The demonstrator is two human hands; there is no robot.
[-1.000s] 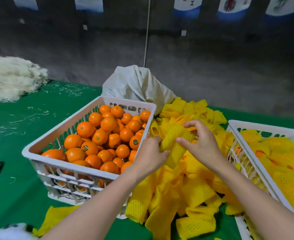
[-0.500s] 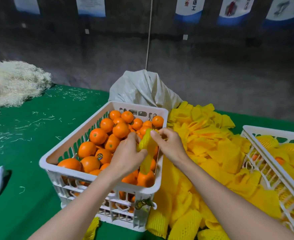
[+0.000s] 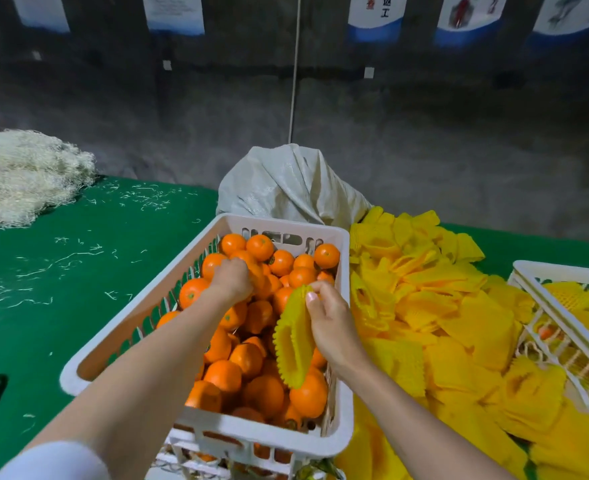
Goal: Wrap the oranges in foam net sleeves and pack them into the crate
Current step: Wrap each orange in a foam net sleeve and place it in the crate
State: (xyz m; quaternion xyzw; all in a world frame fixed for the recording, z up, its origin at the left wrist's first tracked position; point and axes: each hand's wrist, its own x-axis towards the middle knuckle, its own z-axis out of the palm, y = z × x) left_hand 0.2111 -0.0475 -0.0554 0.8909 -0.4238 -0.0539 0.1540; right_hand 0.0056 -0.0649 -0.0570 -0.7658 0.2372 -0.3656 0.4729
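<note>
Left hand [image 3: 232,280]: curled round one orange [image 3: 258,276] in the near crate [image 3: 269,434] — one of two crates.
Right hand [image 3: 333,322]: pinches one foam sleeve [image 3: 291,344] above the oranges [image 3: 223,375] — too many to count.

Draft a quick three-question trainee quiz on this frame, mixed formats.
1. True or false: the right hand holds an orange.
2. The left hand reaches into: A) the sleeve pile, B) the crate of bare oranges, C) the grey sack.
3. Fill in: the crate of wrapped oranges stands at the frame's ___ edge.
Key: 1 false, it pinches a yellow foam net sleeve; 2 B; 3 right.
</note>
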